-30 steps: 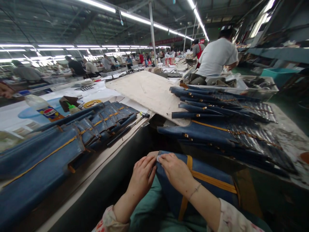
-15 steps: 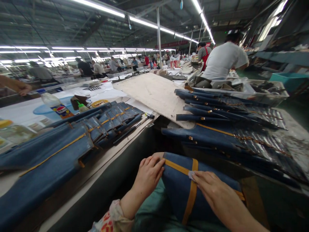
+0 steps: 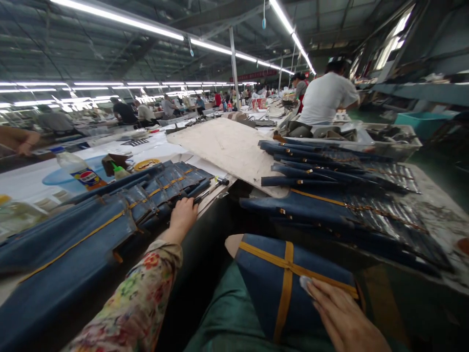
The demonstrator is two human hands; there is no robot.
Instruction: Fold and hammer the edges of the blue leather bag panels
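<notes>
A blue denim-like piece point(image 3: 271, 288) with crossed yellow straps lies on my lap over a rounded form. My right hand point(image 3: 340, 318) rests flat on its lower right part, fingers stretched along a strap, a pale scrap under the fingertips. My left hand point(image 3: 182, 213) has reached out to the table edge on the left and lies against a dark rod-like tool point(image 3: 205, 192) beside a row of overlapping blue pieces point(image 3: 161, 188); its fingers curl downward and are mostly hidden from view.
More blue strapped pieces are stacked on the right table point(image 3: 330, 195), behind them a pale board point(image 3: 227, 146). A plastic bottle point(image 3: 78, 171), a blue basin and a yellow lid stand at left. A person in a white shirt point(image 3: 326, 100) works ahead; others farther back.
My left hand left the piece on my lap and stretched out to the table edge at left. My right hand slid down and right along the piece.
</notes>
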